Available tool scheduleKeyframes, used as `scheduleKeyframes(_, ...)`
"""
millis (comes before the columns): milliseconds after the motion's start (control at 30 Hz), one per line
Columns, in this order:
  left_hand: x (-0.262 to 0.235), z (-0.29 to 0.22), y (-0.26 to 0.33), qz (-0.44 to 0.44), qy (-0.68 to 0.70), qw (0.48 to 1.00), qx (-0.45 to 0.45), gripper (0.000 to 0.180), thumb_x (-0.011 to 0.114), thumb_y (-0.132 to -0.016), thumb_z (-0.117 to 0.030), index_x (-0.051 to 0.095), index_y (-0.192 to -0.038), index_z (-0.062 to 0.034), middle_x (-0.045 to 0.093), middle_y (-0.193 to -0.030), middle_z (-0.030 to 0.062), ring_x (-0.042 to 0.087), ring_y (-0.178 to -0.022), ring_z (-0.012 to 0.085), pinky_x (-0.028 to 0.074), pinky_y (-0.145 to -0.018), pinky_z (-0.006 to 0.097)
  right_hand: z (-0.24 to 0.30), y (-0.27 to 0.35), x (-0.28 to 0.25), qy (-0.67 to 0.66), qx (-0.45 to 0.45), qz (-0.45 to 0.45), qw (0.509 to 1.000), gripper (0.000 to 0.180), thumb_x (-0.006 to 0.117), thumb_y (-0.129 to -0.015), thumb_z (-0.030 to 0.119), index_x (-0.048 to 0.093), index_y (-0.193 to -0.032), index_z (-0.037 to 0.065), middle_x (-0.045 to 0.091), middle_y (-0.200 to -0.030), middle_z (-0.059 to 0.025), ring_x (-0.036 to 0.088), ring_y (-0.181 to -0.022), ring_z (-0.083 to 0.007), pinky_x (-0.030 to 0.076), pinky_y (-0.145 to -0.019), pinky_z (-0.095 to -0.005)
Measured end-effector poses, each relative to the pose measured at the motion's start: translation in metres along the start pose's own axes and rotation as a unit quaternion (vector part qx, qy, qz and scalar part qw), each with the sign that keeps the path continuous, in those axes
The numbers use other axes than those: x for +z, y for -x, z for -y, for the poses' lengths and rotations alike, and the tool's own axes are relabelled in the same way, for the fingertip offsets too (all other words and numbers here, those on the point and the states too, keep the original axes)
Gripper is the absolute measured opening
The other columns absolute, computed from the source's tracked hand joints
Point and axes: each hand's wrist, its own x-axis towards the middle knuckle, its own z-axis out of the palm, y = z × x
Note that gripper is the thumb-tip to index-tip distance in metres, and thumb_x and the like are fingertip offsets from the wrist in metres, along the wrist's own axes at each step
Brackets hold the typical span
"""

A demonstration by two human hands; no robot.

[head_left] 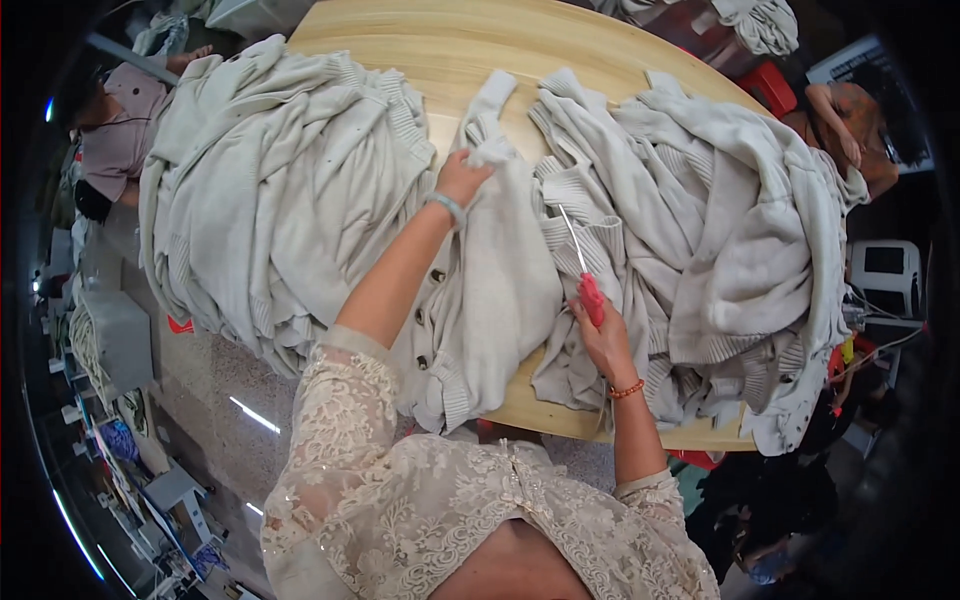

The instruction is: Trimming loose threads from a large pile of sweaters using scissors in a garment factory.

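A cream knitted cardigan point(505, 290) with dark buttons lies spread in front of me on the wooden table point(440, 45). My left hand point(463, 180) is closed on the cardigan's cloth near its far end, fingers pinching the knit. In my right hand point(604, 338) is a pair of red-handled scissors point(591, 300), the slim metal blades pointing away from me over the ribbed edge of neighbouring knitwear. Whether the blades are parted is hard to see. Cloth partly hides the fingertips of the left hand.
High heaps of similar cream knitwear flank the cardigan, one pile point(270, 190) at left, another point(740, 240) at right. One person point(125, 130) is beyond the left pile, another person point(850, 125) at the far right. A grey bin point(115, 340) stands on the floor at left.
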Motion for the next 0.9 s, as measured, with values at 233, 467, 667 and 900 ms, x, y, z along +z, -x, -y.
scheduleKeyframes(233, -0.011, 0.057, 0.098, 0.005, -0.145, 0.988, 0.059, 0.038, 0.071, -0.079, -0.02, 0.06, -0.108, 0.0013, 0.067, -0.081, 0.0092, 0.064, -0.074, 0.0186, 0.051, -0.069, 0.031, 0.016, 0.019, -0.007, 0.062, 0.008, 0.014, 0.998, 0.036, 0.06, -0.09, 0.02, 0.055, -0.123, 0.01, 0.065, -0.099, -0.0179, 0.063, -0.094, -0.0362, 0.049, -0.081, -0.0393)
scheduleKeyframes(467, 0.005, 0.036, 0.178, -0.021, -0.284, 0.946, 0.156, 0.041, 0.066, -0.077, -0.024, 0.059, -0.113, -0.0044, 0.061, -0.1, 0.0163, 0.056, -0.094, 0.0349, 0.044, -0.082, 0.044, 0.021, 0.02, 0.002, 0.092, -0.004, 0.06, 0.994, 0.036, 0.06, -0.089, 0.023, 0.055, -0.122, 0.009, 0.064, -0.098, -0.0188, 0.063, -0.092, -0.0379, 0.049, -0.08, -0.0407)
scheduleKeyframes(667, 0.017, 0.026, 0.205, -0.102, -0.349, 0.888, 0.282, 0.046, 0.069, -0.079, -0.026, 0.055, -0.117, -0.0037, 0.056, -0.104, 0.014, 0.051, -0.098, 0.0338, 0.04, -0.085, 0.043, 0.026, 0.017, 0.004, 0.129, -0.01, 0.083, 0.988, 0.034, 0.06, -0.09, 0.024, 0.055, -0.119, 0.008, 0.064, -0.095, -0.0201, 0.062, -0.089, -0.0394, 0.048, -0.078, -0.0425)
scheduleKeyframes(900, 0.008, 0.036, 0.202, 0.084, -0.207, 0.971, 0.084, 0.05, 0.07, -0.082, -0.026, 0.055, -0.119, 0.0026, 0.059, -0.078, 0.009, 0.056, -0.072, 0.0232, 0.046, -0.07, 0.033, 0.024, 0.02, -0.001, 0.141, -0.025, 0.083, 0.986, 0.034, 0.059, -0.09, 0.024, 0.055, -0.118, 0.007, 0.063, -0.094, -0.0219, 0.061, -0.089, -0.0412, 0.048, -0.077, -0.0438)
